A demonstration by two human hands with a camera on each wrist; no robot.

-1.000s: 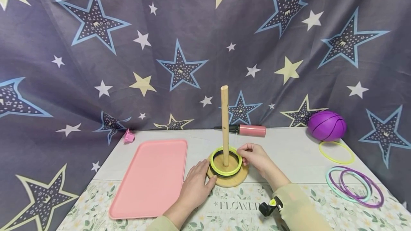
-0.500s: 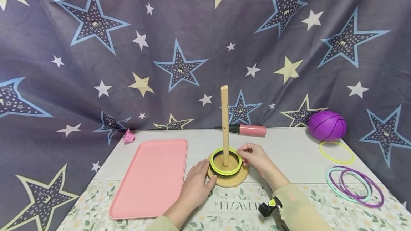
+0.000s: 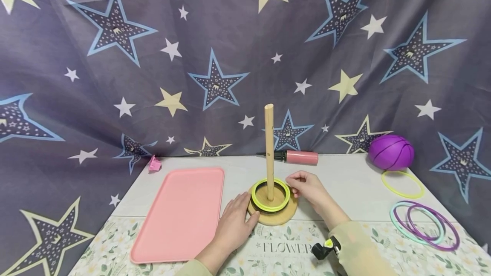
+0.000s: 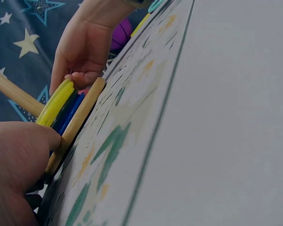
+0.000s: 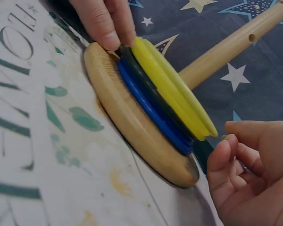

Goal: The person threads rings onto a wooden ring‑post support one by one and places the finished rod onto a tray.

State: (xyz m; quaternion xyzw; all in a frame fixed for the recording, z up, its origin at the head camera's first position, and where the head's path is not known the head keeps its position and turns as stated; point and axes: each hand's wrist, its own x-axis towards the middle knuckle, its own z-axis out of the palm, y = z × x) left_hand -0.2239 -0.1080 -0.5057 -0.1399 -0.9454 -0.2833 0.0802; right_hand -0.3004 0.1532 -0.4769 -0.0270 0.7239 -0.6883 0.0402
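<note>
A wooden peg [image 3: 270,148] stands upright on a round wooden base [image 3: 278,219]. Around its foot lies a stack of rings: yellow ones [image 5: 174,87] on top, a dark one [image 5: 150,89] under them, and blue [image 5: 148,113] lowest. My left hand [image 3: 235,220] rests at the left edge of the base, its thumb and fingertips touching the stack's side. To the right of the stack is my right hand [image 3: 308,186], fingers loosely bent with nothing held. In the right wrist view a small gap separates its fingertips [image 5: 231,139] from the yellow rings.
A pink tray [image 3: 180,216] lies left of the base. Behind the peg is a pink hand pump [image 3: 301,157]. On the right are a purple ball [image 3: 391,152], a yellow ring [image 3: 422,188], and turquoise and purple rings [image 3: 454,233]. A small pink object [image 3: 154,164] sits at back left.
My right hand has drawn slightly rightward, its fingertips coming away from the yellow rings. The left hand stays in place at the base.
</note>
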